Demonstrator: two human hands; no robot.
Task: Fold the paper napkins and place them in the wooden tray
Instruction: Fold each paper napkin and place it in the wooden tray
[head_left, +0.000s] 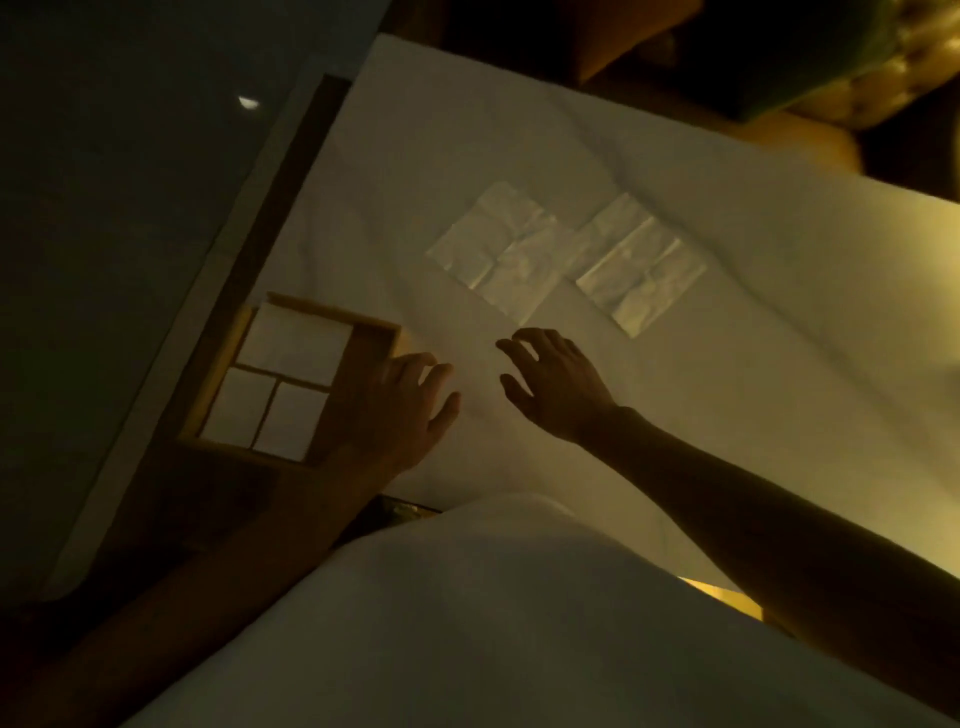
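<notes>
Across most of the view, a bed (727, 389) under a white, creased sheet (426, 130): soft and uneven, so poor backing for a crisp fold, and likely to give a crooked crease or to drag a napkin along with the cloth when pressed. At the left edge of that bed, the wooden tray (335, 312), apparently with its left side past the border of the sheet; easily tipped or shoved off into the dark beside the bed by a careless push from the hand just over it. Inside: one large compartment on the far side and two small ones nearer, all three filled with flat white, most probably folded napkins, though too dim to be sure; along the right, a long strip of bare wood, partly hidden under the left hand. Little room to spare, then; some risk of a folded piece too wide for that strip, or of one springing open once dropped in. Farther out, near the middle of the bed, two napkins lying flat and unfolded, the left napkin (498, 254) and the right napkin (641, 265), corners touching or overlapping; easy to lift both at once, or to tear thin paper with a rough pinch. Nearest, the left hand (400, 400), fingers spread and slack over the tray's right side, gripping nothing; the right hand (556, 384), fingers loosely bent, empty, hovering just short of the near corner of the left napkin.
</notes>
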